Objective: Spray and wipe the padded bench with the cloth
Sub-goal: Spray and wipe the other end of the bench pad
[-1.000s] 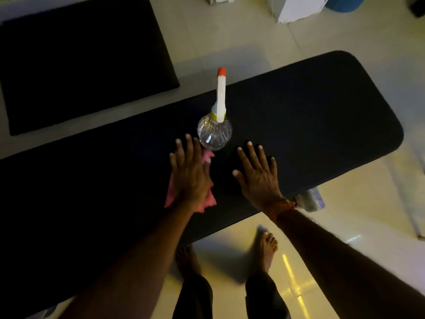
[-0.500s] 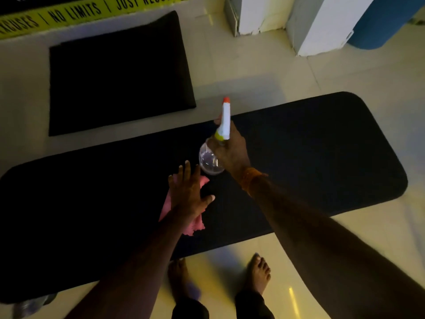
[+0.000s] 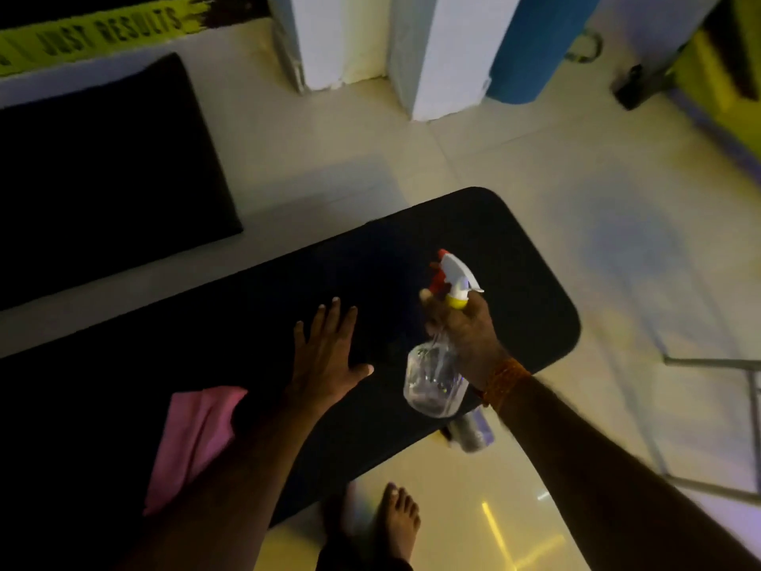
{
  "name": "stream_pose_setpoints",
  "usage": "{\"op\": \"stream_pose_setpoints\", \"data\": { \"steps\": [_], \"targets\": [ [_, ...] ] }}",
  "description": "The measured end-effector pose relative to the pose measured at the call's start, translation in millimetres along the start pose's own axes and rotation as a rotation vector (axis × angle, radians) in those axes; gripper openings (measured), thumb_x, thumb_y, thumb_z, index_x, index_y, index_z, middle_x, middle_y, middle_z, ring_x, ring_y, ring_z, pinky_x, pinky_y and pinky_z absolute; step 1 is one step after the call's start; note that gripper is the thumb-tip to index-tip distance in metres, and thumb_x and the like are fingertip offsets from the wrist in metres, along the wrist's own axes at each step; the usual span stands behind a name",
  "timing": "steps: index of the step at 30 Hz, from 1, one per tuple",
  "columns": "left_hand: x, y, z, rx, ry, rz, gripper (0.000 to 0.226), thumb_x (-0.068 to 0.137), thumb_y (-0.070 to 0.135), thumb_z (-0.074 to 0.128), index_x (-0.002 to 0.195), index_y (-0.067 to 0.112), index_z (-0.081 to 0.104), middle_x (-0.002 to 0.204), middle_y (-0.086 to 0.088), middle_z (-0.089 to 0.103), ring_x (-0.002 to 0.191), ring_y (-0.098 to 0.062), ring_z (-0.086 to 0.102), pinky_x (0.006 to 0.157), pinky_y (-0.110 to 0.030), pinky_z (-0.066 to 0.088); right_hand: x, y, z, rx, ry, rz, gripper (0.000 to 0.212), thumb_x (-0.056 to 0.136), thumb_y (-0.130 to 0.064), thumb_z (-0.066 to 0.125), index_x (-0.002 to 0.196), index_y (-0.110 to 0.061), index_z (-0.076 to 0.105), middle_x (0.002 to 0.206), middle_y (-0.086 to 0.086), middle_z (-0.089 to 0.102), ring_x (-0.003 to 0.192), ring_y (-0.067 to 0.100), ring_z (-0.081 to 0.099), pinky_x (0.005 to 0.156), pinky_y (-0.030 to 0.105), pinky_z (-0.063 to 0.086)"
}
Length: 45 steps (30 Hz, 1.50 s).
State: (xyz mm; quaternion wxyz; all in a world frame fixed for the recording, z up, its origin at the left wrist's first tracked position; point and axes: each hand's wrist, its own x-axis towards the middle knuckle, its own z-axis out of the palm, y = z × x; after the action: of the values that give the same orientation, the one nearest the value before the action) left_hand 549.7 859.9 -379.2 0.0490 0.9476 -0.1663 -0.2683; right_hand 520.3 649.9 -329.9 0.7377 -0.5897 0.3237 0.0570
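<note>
The black padded bench [image 3: 473, 224] runs from lower left to its rounded right end. My right hand [image 3: 465, 327] holds a clear spray bottle [image 3: 434, 381] by its neck above the bench's right part; the white and red nozzle [image 3: 451, 269] points up and left, a finger at the red trigger. My left hand [image 3: 329, 352] lies flat on the bench, fingers spread, holding nothing. The pink cloth [image 3: 193, 438] lies on the bench to the left of my left forearm, apart from the hand.
A second black pad [image 3: 103, 166] lies on the tiled floor behind the bench. White pillars [image 3: 436, 55] and a blue roll [image 3: 531, 47] stand at the back. A metal frame [image 3: 716, 364] is on the right. My bare feet [image 3: 399, 521] stand by the bench's near edge.
My right hand lifted the spray bottle off the bench and carried it right, tilting it. My left hand left the pink cloth and moved right onto bare padding.
</note>
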Motion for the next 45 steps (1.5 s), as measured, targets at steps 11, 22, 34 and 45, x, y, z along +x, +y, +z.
{"op": "stream_pose_setpoints", "data": {
  "steps": [11,22,34,45],
  "targets": [
    [109,101,-23,0.080,-0.112,0.233,0.121,0.077,0.060,0.077,0.161,0.033,-0.007,0.170,-0.006,-0.017,0.157,-0.033,-0.013,0.121,-0.065,0.015,47,-49,-64,0.027,0.117,0.169,0.052,0.096,-0.038,0.067,0.143,-0.025,0.048,0.109,0.007,0.066,0.086,0.021,0.061,0.068,0.035,0.052],
    [107,105,-18,0.157,-0.092,0.214,0.123,0.078,0.061,0.076,0.160,0.034,-0.011,0.169,-0.006,-0.019,0.156,-0.035,-0.014,0.119,-0.068,0.018,41,-26,-84,-0.079,0.296,0.246,0.038,0.098,-0.028,0.066,0.129,-0.013,0.051,0.091,0.006,0.063,0.071,0.015,0.061,0.056,0.027,0.051],
    [47,90,5,0.125,-0.114,0.183,0.118,0.079,0.062,0.074,0.162,0.032,-0.005,0.170,-0.005,-0.016,0.157,-0.034,-0.011,0.120,-0.066,0.020,-52,40,-120,-0.172,0.324,0.226,0.038,0.102,-0.026,0.058,0.140,-0.021,0.056,0.100,0.005,0.066,0.070,0.017,0.062,0.053,0.027,0.050],
    [-17,26,20,0.113,-0.059,-0.050,0.127,0.072,0.074,0.071,0.161,0.029,-0.007,0.171,-0.006,-0.013,0.157,-0.033,-0.007,0.122,-0.063,0.012,-47,43,-35,-0.509,-0.178,0.246,0.045,0.103,-0.034,0.058,0.146,-0.023,0.051,0.108,0.004,0.068,0.091,0.017,0.069,0.064,0.025,0.055]
  ]
}}
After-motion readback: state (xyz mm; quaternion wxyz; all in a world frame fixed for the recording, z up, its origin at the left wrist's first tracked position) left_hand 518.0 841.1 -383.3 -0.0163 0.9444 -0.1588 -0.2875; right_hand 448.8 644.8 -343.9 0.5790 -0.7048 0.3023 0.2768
